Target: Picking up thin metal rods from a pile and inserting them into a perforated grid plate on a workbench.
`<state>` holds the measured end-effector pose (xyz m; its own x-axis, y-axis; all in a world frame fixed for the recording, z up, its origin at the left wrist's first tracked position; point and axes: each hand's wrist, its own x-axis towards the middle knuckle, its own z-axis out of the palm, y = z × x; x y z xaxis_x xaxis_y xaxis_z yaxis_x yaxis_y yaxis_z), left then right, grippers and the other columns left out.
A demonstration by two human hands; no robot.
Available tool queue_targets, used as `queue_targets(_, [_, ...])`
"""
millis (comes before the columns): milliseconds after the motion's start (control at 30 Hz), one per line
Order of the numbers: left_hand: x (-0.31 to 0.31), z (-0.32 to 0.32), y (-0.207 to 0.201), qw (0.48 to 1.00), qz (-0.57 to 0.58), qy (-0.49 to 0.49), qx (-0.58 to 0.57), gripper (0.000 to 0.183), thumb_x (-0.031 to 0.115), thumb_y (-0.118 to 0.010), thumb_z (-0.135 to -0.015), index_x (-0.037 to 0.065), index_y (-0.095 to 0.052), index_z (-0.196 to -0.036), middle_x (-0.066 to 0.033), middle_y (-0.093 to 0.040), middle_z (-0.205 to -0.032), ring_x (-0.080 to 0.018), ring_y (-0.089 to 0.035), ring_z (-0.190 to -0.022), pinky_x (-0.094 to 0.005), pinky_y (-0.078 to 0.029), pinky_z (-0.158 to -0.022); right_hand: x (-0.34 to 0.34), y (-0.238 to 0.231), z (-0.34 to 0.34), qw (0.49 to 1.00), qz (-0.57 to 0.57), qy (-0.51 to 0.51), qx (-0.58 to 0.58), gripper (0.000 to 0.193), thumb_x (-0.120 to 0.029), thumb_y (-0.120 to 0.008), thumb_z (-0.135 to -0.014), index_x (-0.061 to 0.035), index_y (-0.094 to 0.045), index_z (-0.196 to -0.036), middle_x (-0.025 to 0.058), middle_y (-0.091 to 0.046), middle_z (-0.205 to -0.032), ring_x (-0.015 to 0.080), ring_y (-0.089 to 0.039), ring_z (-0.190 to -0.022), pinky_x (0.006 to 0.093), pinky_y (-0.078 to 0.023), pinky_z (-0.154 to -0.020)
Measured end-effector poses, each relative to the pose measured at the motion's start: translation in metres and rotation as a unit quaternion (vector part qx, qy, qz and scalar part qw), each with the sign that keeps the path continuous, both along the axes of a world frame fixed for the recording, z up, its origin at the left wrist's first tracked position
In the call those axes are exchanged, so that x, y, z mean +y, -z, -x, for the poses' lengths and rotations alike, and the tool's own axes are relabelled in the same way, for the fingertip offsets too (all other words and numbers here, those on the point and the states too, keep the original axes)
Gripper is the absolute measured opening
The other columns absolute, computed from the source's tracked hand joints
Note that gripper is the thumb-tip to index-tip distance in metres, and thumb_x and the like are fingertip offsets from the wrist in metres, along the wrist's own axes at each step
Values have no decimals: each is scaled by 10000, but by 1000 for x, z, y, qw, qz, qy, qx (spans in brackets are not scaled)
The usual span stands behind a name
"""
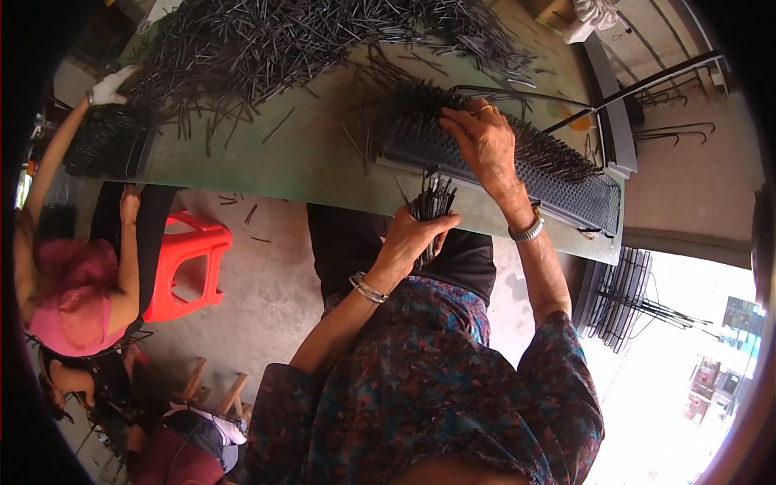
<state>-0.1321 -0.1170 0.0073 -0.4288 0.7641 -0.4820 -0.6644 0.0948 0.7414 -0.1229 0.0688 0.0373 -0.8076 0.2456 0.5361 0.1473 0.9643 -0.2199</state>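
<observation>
My left hand (412,233) is wrapped around a bundle of thin black sticks (434,196), held upright just in front of the table's near edge. To its right, my right hand (487,144) reaches over a long dark rack (558,194) full of small holes. Its fingers are pinched together at the rows of black sticks standing in the rack; what lies between the fingertips is hidden. Sticks fill much of the rack's far side, while the near strip shows bare holes.
A large heap of loose black sticks (267,48) covers the far part of the green table (299,166). At the left, a person in a pink hat (77,319) works at another rack (113,145). A red plastic stool (190,267) and wire frames (618,299) stand near the table.
</observation>
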Motion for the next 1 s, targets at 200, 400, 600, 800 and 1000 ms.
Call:
queue_targets(200, [0, 3, 7, 995, -18, 45, 88, 133, 106, -726, -798, 45, -625, -737, 35, -579, -630, -49, -509, -562, -247, -402, -515, -15, -19, -21, 955, 272, -89, -75, 238, -206, -674, -888, -16, -690, -1031, 93, -603, -943, 199, -603, -852, 309, -474, -723])
queue_targets(400, [2, 5, -4, 980, 21, 91, 173, 202, 128, -734, -784, 61, -574, -681, 29, -577, -630, -52, -510, -572, -241, -398, -527, -12, -28, -35, 859, 412, -127, -275, 202, -178, -641, -912, 10, -665, -981, 89, -629, -908, 181, -613, -848, 301, -481, -734])
queue_targets(600, [5, 9, 6, 987, -50, 138, 66, 239, 120, -689, -823, 64, -535, -648, 21, -555, -582, -54, -483, -522, -252, -384, -491, -8, -14, -39, 854, 505, -54, -112, 192, -149, -585, -945, 38, -628, -948, 85, -673, -883, 135, -628, -789, 270, -502, -713])
queue_targets(800, [14, 9, 5, 982, -56, 133, 125, 269, 125, -681, -833, 67, -520, -626, 11, -547, -548, -56, -473, -483, -249, -368, -470, -4, -16, -22, 924, 359, 82, 99, 85, -63, -592, -923, 22, -598, -919, 66, -675, -774, 103, -647, -696, 239, -512, -659])
queue_targets(1000, [19, 8, 1, 972, -29, 173, 155, 260, 142, -691, -829, 64, -542, -631, 17, -554, -540, -46, -482, -494, -240, -371, -482, 1, 11, -12, 911, 371, 97, 153, 93, -77, -628, -905, -1, -581, -932, 59, -679, -767, 103, -668, -676, 237, -511, -601])
